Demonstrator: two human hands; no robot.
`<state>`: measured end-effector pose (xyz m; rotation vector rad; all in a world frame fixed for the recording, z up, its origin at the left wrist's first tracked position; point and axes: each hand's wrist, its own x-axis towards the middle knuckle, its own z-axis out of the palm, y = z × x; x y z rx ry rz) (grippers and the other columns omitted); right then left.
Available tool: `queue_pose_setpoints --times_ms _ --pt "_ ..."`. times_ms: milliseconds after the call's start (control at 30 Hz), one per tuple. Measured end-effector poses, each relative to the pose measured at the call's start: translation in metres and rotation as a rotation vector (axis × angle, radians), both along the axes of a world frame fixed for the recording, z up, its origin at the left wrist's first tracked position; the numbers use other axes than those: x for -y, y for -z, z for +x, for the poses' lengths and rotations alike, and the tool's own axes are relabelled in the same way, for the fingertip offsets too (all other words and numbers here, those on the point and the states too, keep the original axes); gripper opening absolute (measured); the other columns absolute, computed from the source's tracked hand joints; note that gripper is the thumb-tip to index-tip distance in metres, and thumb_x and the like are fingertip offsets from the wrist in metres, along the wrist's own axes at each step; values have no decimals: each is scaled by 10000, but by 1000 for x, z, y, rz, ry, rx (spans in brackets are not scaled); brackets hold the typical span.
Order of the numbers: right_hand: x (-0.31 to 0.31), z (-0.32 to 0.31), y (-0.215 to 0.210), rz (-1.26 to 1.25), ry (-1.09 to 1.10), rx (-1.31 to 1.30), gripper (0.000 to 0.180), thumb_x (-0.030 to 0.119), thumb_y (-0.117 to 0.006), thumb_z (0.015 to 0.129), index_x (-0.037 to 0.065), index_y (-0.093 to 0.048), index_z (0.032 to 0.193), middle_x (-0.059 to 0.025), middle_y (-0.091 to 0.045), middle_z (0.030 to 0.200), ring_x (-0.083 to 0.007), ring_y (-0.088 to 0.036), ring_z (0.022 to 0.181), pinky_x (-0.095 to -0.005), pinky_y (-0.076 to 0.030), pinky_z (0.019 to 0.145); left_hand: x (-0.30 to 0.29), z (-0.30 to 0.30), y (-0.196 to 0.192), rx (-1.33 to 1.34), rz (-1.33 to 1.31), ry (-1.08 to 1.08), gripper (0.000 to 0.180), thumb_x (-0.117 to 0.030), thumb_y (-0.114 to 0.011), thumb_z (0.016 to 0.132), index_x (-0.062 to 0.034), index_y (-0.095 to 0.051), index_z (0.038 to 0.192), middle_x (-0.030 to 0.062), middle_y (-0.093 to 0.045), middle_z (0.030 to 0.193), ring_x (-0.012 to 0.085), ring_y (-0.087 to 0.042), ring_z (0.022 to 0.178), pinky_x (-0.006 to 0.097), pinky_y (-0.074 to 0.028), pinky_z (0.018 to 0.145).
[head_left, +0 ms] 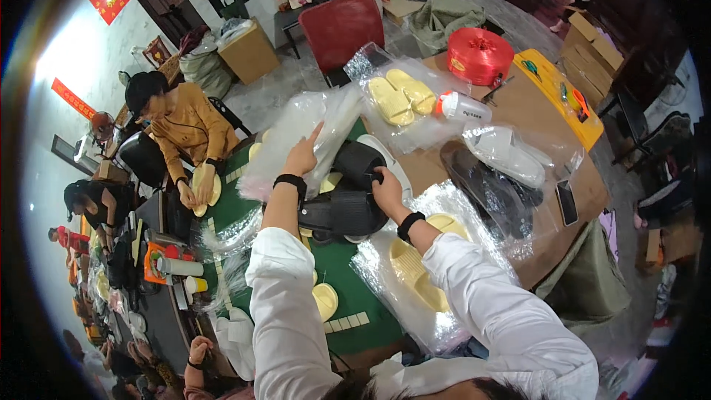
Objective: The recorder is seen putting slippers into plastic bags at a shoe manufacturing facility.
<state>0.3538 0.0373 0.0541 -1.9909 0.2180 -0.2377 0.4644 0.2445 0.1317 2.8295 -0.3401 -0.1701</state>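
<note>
My left hand (302, 154) rests flat on a clear plastic bag (296, 130) that lies on the green table (348, 281), fingers spread. My right hand (386, 187) grips a pair of black slippers (348, 200) stacked in front of me, beside the bag. Under my right forearm lies a bagged pair of yellow slippers (415, 274). Both arms wear white sleeves and black wristbands.
More bagged pairs lie beyond: yellow slippers (400, 96), white slippers (511, 155), dark slippers (481, 189). A red twine spool (479, 55), white bottle (463, 109) and phone (566, 202) sit on the brown table. A person in a mustard top (185, 130) handles a yellow slipper at left.
</note>
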Motion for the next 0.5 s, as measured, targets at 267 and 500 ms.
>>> queue_pose_setpoints --times_ms 267,500 --pt "1 -2 5 70 77 -51 318 99 -483 706 47 -553 1011 -196 -566 967 -365 -525 920 -417 -412 827 11 -5 10 67 127 209 759 65 -453 691 -370 -332 1302 319 -245 1311 406 -586 782 425 -499 670" --pt "-4 -12 -6 62 32 -68 314 97 -491 732 63 -520 1043 -199 -546 973 -371 -522 895 -426 -423 794 5 -9 24 139 240 309 377 -25 -435 757 -160 -593 1072 312 -470 1124 402 -573 808 447 -467 724"
